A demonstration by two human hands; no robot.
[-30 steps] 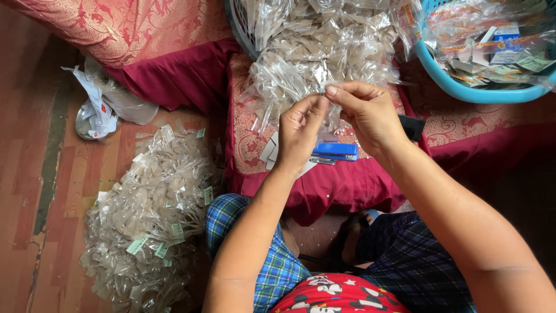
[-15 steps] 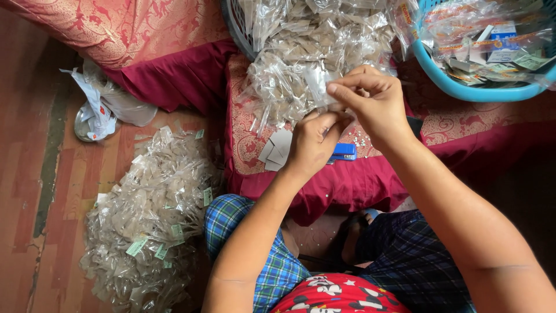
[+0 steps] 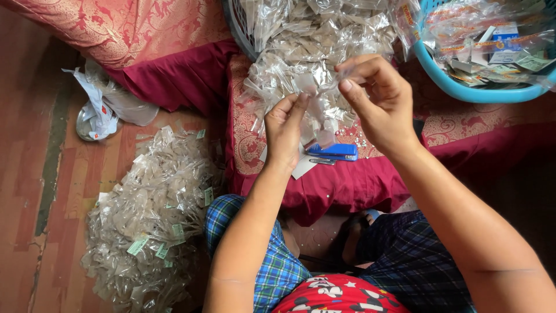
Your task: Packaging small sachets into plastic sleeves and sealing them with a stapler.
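Packets in clear plastic made a large finished heap (image 3: 147, 217) on the floor; many remained in the basket (image 3: 315, 43). Left hand (image 3: 284, 136) and right hand (image 3: 376, 101) pinched one small packet (image 3: 315, 101) above the blue stapler (image 3: 333, 152)

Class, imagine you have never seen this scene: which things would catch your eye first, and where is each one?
At the centre, the left hand and right hand pinch a small clear plastic packet between them, above a blue stapler lying on the red cushion. A big heap of clear packets covers the floor at lower left, and a turquoise basket sits at top right.
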